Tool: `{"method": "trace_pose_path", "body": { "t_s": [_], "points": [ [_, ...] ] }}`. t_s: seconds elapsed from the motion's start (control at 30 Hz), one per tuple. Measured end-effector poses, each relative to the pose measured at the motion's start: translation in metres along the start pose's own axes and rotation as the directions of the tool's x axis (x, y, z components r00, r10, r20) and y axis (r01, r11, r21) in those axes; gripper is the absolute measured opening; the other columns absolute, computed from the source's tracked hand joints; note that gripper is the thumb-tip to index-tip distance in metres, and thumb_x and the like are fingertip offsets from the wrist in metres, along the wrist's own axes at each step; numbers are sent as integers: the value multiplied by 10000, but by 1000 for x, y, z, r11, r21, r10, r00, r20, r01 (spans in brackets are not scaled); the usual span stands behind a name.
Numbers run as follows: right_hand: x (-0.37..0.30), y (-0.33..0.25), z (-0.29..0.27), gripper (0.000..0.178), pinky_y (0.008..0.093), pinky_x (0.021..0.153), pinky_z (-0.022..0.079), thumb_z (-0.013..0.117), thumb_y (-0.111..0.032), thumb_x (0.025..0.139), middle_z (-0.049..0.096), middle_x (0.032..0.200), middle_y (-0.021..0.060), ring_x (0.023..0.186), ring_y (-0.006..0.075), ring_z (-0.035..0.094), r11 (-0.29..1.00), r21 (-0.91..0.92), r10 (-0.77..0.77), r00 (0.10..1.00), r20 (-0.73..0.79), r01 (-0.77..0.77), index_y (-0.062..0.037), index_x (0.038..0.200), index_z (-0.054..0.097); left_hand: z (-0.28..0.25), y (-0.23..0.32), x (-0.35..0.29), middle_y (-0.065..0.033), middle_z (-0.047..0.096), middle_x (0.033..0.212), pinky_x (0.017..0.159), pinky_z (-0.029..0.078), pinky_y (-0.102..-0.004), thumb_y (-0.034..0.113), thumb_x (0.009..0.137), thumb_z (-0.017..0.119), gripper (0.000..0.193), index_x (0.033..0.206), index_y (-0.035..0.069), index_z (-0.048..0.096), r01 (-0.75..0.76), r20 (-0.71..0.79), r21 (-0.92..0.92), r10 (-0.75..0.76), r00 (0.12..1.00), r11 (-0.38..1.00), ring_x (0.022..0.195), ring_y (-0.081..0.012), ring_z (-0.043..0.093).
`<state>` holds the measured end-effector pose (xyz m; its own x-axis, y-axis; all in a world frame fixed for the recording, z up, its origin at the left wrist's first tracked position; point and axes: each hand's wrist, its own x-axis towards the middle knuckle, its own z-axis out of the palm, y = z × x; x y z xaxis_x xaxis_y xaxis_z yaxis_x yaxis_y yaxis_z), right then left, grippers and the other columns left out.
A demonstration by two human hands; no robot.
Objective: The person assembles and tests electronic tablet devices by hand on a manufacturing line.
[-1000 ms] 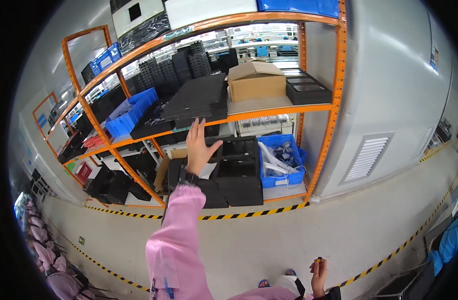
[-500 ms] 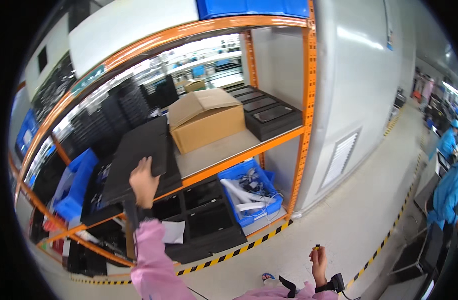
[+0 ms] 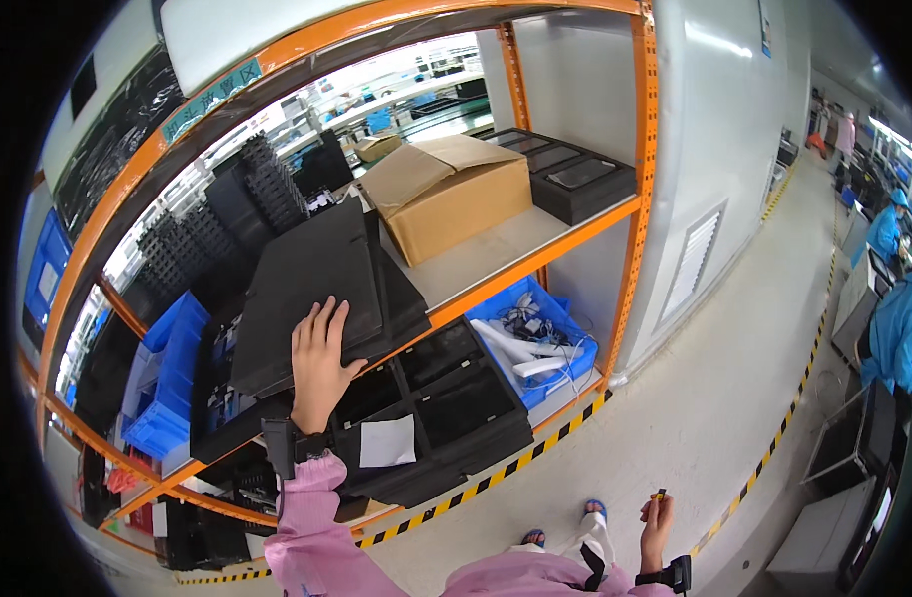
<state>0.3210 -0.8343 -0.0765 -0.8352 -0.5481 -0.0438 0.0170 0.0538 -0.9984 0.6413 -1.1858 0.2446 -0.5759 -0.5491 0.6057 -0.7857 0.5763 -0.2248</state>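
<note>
My left hand [image 3: 319,363] lies with its fingers outstretched on the near edge of a black flat board [image 3: 306,284], which looks like foam. The board rests slightly askew on other black sheets on the middle shelf; whether the thumb hooks under its edge cannot be made out. Low at the right, away from the rack, my right hand [image 3: 656,522] pinches a small black-and-yellow piece [image 3: 661,494], too small to name. Beside the board stands a brown cardboard box [image 3: 466,214] with its flaps partly raised.
An orange rack post [image 3: 647,149] rises at the right. Black foam trays [image 3: 583,194] sit past the box. Below are a blue bin [image 3: 582,366] of cables and a tray holding white paper [image 3: 387,442]. Another blue bin [image 3: 167,398] stands left. Co-workers in blue [image 3: 896,328] are far right.
My view has shifted, so the rack appears nearer. My left hand stays on the board, its fingers now more spread. My right hand still pinches the small piece.
</note>
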Motion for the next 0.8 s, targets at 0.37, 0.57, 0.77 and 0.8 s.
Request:
{"method": "trace_pose_path", "body": {
  "t_s": [0.37, 0.57, 0.77, 0.8],
  "points": [
    [-66, 14, -40, 119, 201, 500, 347, 453, -142, 949, 475, 663, 7, 558, 58, 428, 997, 68, 25, 999, -23, -23, -31, 918, 485, -14, -35, -1, -56, 577, 1144, 824, 423, -383, 291, 579, 787, 598, 1091, 86, 555, 3, -94, -13, -4, 996, 1000, 1012, -262, 548],
    [-14, -17, -28, 123, 219, 600, 386, 479, -132, 941, 500, 732, 19, 660, 82, 466, 995, 95, -28, 993, 111, 17, -11, 946, 500, -22, -98, 2, -221, 393, 1368, 1067, 261, -348, 359, 679, 764, 811, 1323, 14, 412, 327, 150, -552, -295, 944, 767, 1292, -315, 355],
    [32, -196, 154, 155, 228, 726, 419, 471, -82, 942, 558, 875, 35, 801, 100, 514, 891, 391, -408, 785, 466, 230, 28, 1049, 496, 1, -233, -51, -267, 624, 965, 827, 446, -334, 635, 778, 548, 828, 1045, -148, 573, 791, 199, -177, -766, 611, 586, 951, -296, 608],
    [31, -223, 185, 132, 222, 690, 404, 468, -87, 942, 560, 846, 37, 777, 96, 507, 865, 419, -469, 743, 478, 277, 11, 1024, 501, -1, -235, -54, -256, 639, 889, 793, 459, -354, 605, 791, 549, 740, 977, -108, 613, 780, 221, -207, -749, 625, 590, 918, -313, 629]
  ]
}}
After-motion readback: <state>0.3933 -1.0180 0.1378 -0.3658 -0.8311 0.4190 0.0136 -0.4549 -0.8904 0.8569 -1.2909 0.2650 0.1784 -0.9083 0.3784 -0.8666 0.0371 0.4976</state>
